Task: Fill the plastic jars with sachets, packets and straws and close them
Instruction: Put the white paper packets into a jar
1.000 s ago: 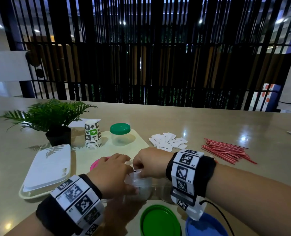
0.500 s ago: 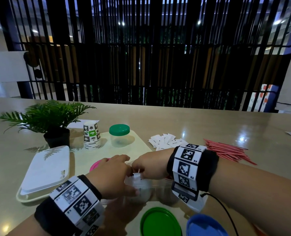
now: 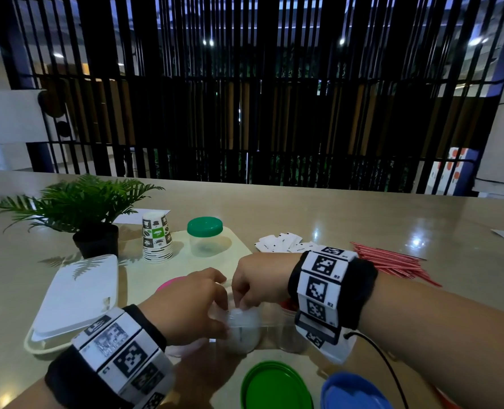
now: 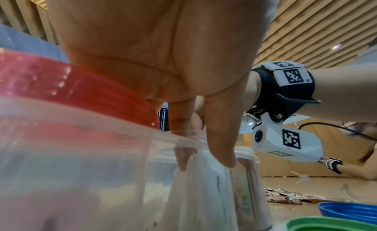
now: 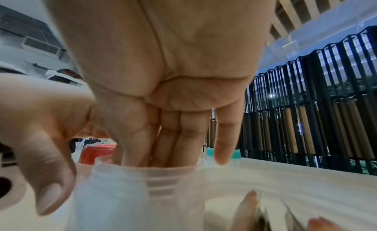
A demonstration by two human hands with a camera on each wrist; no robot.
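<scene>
A clear plastic jar (image 3: 242,332) stands near the table's front edge with white sachets (image 4: 204,191) upright inside it. My left hand (image 3: 209,308) grips this jar at its rim, thumb on the outer wall. The fingers of my right hand (image 3: 243,302) reach straight down into the jar's mouth (image 5: 142,170) onto the sachets; their tips are hidden. A second open jar (image 3: 289,335) beside it holds brown packets. Loose white sachets (image 3: 280,245) and red straws (image 3: 392,261) lie farther back on the right.
A green lid (image 3: 274,385) and a blue lid (image 3: 354,392) lie at the front. A green-lidded jar (image 3: 205,237), stacked paper cups (image 3: 157,240), a potted plant (image 3: 88,211), a white tray (image 3: 76,296) and a pink lid (image 3: 171,286) stand to the left.
The sachet that stuck up between my right fingers has gone down into the jar. Both hands have stayed at the jar.
</scene>
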